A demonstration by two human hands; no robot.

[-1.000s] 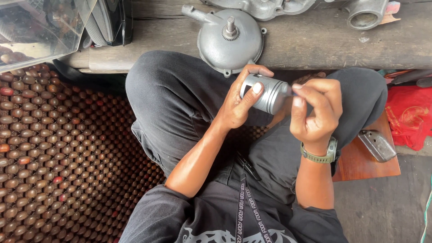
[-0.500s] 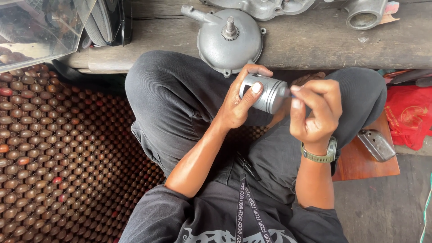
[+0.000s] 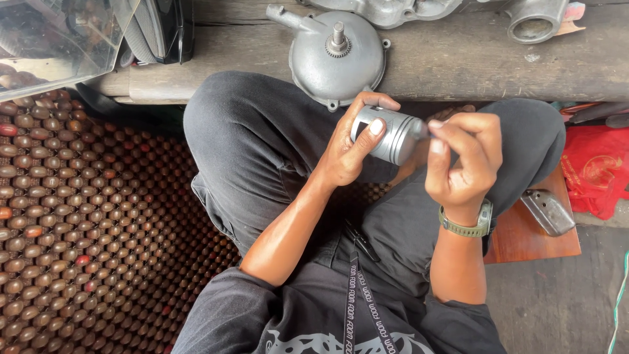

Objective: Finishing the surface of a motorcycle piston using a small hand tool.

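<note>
The left hand [image 3: 347,147] is wrapping its grip closed around a grey metal piston [image 3: 392,136] above the lap, while the right hand [image 3: 462,164] is pinching its fingertips shut against the piston's right end, below the wooden counter [image 3: 458,62].

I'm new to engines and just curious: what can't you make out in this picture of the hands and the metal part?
Head view only:
- Piston: its crown end is hidden behind the right hand.
- Right fingertips: whether they pinch something small is too small to tell.
- Piston's underside: covered by the left hand.
- Engine casing: cut off by the top edge.
- Round cover: its lower rim is hidden by the knee.
</note>
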